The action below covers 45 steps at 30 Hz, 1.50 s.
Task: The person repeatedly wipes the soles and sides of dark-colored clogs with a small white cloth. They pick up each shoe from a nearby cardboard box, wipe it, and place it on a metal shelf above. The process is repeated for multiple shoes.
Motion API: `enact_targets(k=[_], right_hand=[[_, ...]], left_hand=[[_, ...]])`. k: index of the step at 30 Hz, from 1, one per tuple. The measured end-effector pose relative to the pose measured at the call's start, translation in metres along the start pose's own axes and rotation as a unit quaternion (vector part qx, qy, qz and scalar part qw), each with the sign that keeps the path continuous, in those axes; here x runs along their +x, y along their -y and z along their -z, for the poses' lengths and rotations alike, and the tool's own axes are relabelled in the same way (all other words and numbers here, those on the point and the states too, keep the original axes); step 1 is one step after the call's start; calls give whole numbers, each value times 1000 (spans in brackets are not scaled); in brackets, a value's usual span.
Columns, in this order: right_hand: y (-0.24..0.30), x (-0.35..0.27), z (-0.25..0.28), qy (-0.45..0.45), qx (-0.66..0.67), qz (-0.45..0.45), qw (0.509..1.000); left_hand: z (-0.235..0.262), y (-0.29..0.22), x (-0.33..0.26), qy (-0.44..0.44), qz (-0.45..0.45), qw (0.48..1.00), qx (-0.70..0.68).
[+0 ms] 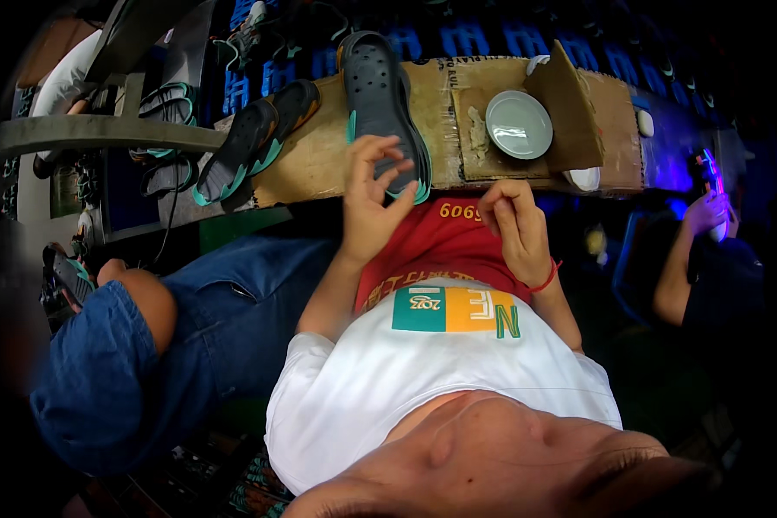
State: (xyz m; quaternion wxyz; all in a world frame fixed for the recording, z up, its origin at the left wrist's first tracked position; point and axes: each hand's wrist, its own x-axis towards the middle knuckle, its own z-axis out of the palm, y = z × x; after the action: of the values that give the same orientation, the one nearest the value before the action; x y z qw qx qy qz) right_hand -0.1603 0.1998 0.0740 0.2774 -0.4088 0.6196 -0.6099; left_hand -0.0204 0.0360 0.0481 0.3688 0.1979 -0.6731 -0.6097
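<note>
My left hand (371, 197) hovers at the near end of a dark grey clog (375, 95) with round holes and teal edging. Its fingers are bent but apart, with nothing visible between them. My right hand (518, 226), a red string on its wrist, is raised in front of the bench's near edge, above the red apron (440, 246). Thumb and fingers are pinched together there, and anything between them is hidden or too small to make out. Two more grey and teal clogs (237, 151) lie to the left of the first.
Cardboard (328, 129) covers the bench. A white round dish (519, 125) sits in an open cardboard box (565, 104). A metal rail (103, 134) crosses the left side. A person in blue (224, 319) is close on my left; another person's hand (708, 211) holds a lit object at right.
</note>
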Motion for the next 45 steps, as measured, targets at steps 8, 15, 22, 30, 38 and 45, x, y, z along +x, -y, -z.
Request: enact_targets(k=[8,15,22,30,38,45], right_hand=[[-19,-11,8,58,-81,-74,992],[-23,-15,-1,125,-153,-13,980],[-25,-19,-3,139,-192,7,971],[-31,-18,-3,135,-209,46,968],[-42,-21,-2,167,-229,19,959],[-49,-8,-19,176,-199,63,962]], left_hand=[[129,30,47,-144,-106,872,455],[299,110,88,-16,53,807,588],[276,72,119,-1,89,849,520],[258,68,137,61,246,838,484],[266,73,109,86,277,802,522],[208,79,47,-33,277,913,298]])
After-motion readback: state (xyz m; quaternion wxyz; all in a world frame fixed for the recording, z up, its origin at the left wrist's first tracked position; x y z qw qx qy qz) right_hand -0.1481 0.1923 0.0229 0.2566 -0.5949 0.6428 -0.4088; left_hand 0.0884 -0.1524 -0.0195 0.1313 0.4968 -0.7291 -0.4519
